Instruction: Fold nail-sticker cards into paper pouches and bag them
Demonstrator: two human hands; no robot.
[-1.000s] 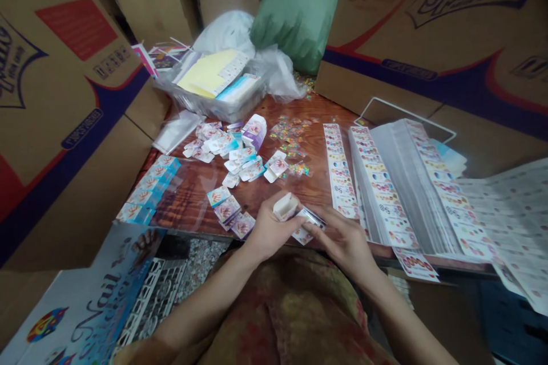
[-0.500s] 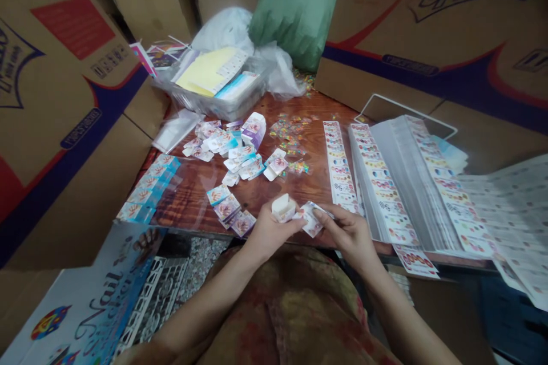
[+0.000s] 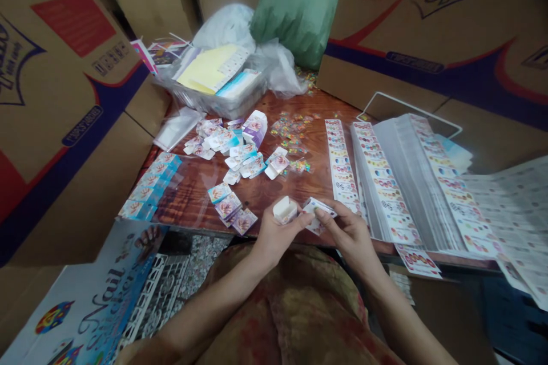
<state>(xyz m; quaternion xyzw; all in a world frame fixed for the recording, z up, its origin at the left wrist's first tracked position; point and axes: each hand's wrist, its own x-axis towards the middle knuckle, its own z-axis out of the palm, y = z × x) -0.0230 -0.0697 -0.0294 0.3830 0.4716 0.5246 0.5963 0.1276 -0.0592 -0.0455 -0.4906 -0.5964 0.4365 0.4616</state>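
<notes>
Boxed in around the grip

Left of the grip stands a printed carton (image 3: 81, 125); right of it and beyond, another carton, marked Cola (image 3: 377, 17). Straight beyond the grip slumps a green sack (image 3: 295, 8), with a whitish plastic bag (image 3: 226, 25) to its left and brown boxes (image 3: 149, 3) behind. Well right and lower sits something dark blue (image 3: 514, 319), too dim to name.

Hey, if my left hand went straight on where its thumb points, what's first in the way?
Your left hand, holding the small open box, would most likely meet the white printed piece in your right hand; the left thumb appears near that piece's edge, though depth leaves contact unclear.
</notes>
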